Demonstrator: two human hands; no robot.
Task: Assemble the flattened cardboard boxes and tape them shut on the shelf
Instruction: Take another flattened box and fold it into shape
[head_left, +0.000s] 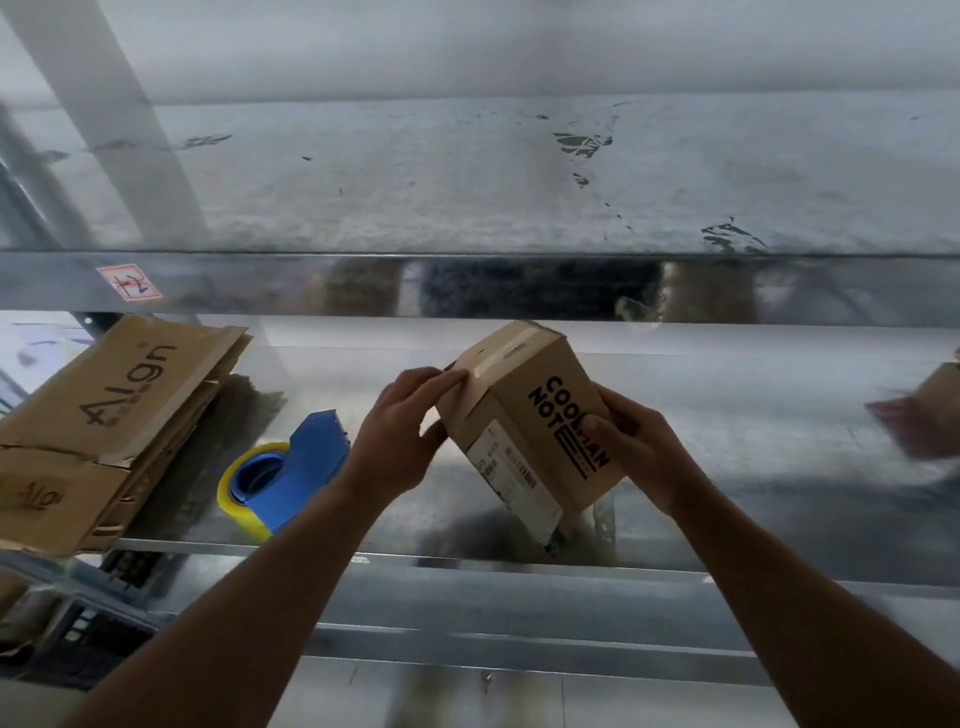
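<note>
both hands are on a small assembled cardboard box (524, 415), held tilted just above the shiny metal shelf (727, 467), roughly in the middle of the view. black print on its side reads something like "cooleman not", and there's a white shipping label on the face pointing down toward the camera. a strip of clear tape (506, 353) runs across the top flaps and folds over the near edge.

left hand (400, 431) is at the upper left corner of the box, fingertips (447, 376) pressed onto the taped edge, thumb tucked against the side below. right hand (639, 447) wraps the right side of the box, thumb lying flat over the printed face, the other fingers hidden behind it.

to the left on the same shelf lies a blue tape dispenser (306, 462) with a yellowish roll of tape, and further left a stack of flattened cardboard boxes (104, 415), the top one marked "align". at the far right edge there's another brown cardboard thing (930, 410), too blurry to tell what it is.
</note>
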